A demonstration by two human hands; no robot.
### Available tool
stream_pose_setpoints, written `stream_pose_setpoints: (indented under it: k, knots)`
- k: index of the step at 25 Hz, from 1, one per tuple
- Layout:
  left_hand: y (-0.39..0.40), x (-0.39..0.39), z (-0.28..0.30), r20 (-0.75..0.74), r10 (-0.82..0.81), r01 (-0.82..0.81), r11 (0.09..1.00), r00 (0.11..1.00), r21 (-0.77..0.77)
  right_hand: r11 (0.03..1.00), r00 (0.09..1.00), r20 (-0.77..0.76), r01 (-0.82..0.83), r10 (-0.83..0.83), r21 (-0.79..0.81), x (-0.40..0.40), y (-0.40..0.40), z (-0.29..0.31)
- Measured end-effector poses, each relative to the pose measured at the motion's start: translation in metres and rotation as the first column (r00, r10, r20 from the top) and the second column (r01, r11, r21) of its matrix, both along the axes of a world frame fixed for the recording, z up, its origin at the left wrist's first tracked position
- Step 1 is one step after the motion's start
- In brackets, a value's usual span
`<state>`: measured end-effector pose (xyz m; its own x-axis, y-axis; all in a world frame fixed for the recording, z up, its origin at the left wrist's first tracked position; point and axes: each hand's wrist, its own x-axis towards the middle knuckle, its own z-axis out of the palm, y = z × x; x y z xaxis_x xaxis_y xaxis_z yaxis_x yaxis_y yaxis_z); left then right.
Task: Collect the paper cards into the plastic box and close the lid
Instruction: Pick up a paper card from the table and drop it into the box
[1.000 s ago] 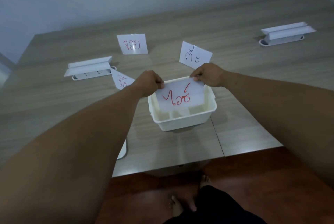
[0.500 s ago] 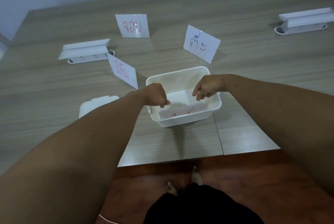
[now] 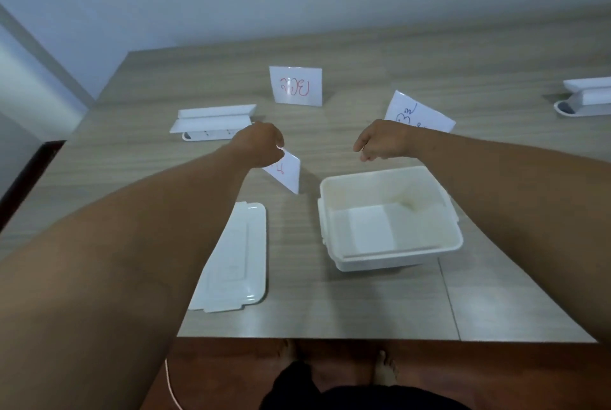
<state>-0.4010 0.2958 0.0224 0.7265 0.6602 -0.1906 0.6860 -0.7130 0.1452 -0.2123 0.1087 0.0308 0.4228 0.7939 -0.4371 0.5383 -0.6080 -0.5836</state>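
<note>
On the wooden bench [image 3: 363,303], the flat white plastic lid [image 3: 236,264] is lying left of the open white plastic box [image 3: 390,254], three upright paper cards [image 3: 295,86] standing behind.

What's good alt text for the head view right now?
The left hand touches a standing paper card beside an open plastic box with a card inside; the right hand hovers empty. The lid lies left of the box; two more cards stand behind.

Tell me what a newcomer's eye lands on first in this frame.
Two bare arms reach over the table: the left hand pinches a paper card, the right hand hovers empty. Below them sits the open plastic box, one card inside, with its lid lying to its left.
</note>
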Motion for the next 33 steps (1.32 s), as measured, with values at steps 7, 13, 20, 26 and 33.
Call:
stream_pose_setpoints:
  k: [7,13,20,26,33]
  knots:
    - [0.106,-0.017,-0.033,-0.116,-0.123,0.125,0.992,0.986,0.017,0.999,0.974,0.220,-0.052,0.049,0.008,-0.054,0.092,-0.023]
    - [0.153,0.001,-0.072,-0.210,-0.299,0.319,0.945,0.931,0.069,0.999,0.973,0.227,0.042,-0.044,0.014,-0.080,0.145,-0.093]
    - [0.166,0.018,-0.104,-0.113,-0.295,0.308,0.943,0.949,0.128,0.930,0.928,0.170,0.294,-0.333,0.219,-0.087,0.160,-0.142]
    - [0.165,0.025,-0.030,0.107,-0.121,0.141,0.969,0.987,-0.201,0.896,0.955,0.064,0.248,-0.291,0.368,-0.030,0.155,-0.074]
    - [0.072,0.040,0.062,0.299,0.091,0.033,0.921,0.950,-0.388,0.868,0.968,-0.130,0.249,-0.214,0.430,0.030,0.083,0.021]
